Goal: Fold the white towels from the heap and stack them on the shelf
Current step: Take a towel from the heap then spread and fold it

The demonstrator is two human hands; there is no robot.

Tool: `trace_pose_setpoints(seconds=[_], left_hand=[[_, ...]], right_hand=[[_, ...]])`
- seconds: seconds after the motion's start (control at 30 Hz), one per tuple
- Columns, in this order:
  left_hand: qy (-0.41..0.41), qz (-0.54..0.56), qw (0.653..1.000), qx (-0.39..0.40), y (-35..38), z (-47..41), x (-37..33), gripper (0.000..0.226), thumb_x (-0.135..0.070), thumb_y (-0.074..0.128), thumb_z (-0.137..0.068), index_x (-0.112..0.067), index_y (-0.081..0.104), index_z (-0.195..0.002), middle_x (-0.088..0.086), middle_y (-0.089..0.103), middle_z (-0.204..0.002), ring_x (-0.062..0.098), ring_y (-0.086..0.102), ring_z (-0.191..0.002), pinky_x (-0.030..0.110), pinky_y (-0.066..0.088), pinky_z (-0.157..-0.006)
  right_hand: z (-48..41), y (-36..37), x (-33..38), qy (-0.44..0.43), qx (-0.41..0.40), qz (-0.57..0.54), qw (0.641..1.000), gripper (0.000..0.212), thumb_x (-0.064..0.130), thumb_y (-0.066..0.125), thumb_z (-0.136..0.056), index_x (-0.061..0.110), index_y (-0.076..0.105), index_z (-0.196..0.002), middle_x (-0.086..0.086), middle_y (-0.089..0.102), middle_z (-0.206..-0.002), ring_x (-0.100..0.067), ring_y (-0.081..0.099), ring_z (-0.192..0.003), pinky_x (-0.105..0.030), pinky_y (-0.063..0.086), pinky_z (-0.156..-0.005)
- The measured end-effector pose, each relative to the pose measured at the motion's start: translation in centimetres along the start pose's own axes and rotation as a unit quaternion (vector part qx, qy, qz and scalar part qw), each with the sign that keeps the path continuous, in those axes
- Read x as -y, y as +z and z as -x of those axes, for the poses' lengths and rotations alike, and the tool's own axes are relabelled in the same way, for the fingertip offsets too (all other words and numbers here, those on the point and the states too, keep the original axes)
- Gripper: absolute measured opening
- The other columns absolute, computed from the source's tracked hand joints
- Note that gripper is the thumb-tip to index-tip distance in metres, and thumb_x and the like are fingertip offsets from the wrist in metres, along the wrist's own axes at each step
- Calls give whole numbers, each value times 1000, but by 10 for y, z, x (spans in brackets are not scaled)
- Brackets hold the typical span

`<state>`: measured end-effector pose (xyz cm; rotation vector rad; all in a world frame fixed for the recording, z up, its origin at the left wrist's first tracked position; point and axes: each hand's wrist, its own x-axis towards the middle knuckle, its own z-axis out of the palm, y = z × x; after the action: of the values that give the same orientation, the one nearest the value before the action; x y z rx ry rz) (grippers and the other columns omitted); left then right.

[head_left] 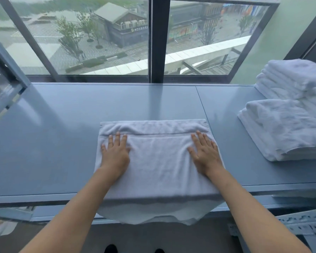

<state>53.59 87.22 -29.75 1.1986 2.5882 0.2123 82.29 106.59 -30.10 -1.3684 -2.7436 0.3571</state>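
Note:
A white towel [158, 161] lies folded over on the grey-blue shelf [62, 134], its near part hanging past the front edge. My left hand [115, 152] presses flat on the towel's left side, fingers straight. On the right side my right hand [205, 154] lies flat too, fingers spread. A low stack of folded white towels [285, 130] sits on the shelf at the right, with a taller stack [295, 77] behind it.
A large window with a dark central post [158, 39] runs along the back of the shelf. A metal shelf upright [5, 70] stands at the left, and perforated rails [303, 223] lie low on the right. My shoes [110, 248] show on the floor below.

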Motion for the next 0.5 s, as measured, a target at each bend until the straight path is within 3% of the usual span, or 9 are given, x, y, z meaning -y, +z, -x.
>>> trace_pose_setpoints(seconds=[0.13, 0.3, 0.4, 0.5], left_hand=[[53, 11, 998, -20, -11, -35, 0, 62, -48, 28, -108, -28, 12, -164, -1, -1, -173, 23, -5, -159, 52, -3, -126], [93, 6, 995, -44, -21, -62, 23, 59, -48, 36, -107, -35, 20, -162, -6, 10, -172, 18, 1, -159, 46, -1, -126], [87, -7, 994, -63, -20, -75, 19, 58, -45, 36, -106, -32, 24, -162, -1, 14, -172, 22, 6, -159, 49, 4, -127], [54, -50, 992, -106, -22, -68, -2, 56, -33, 39, -105, -20, 32, -159, 11, 22, -169, 32, 15, -157, 58, 13, -123]], right_hand=[[-42, -5, 3, 11, 7, 8, 1000, 73, 61, 16, -99, 28, 10, -164, 2, -1, -173, -16, -2, -159, -41, -1, -127], [-62, -15, -10, -20, 5, -13, 1000, 75, 60, 19, -94, 31, 18, -163, 7, 6, -172, -13, 3, -158, -37, 0, -126], [-68, -14, -9, -12, -8, -4, 1000, 63, 50, 31, -105, 31, 18, -163, 7, 7, -172, -13, 5, -158, -38, 1, -126], [-70, -11, -6, 1, -13, 2, 1000, 62, 48, 31, -105, 30, 17, -163, 5, 6, -172, -14, 4, -158, -39, 2, -127]])
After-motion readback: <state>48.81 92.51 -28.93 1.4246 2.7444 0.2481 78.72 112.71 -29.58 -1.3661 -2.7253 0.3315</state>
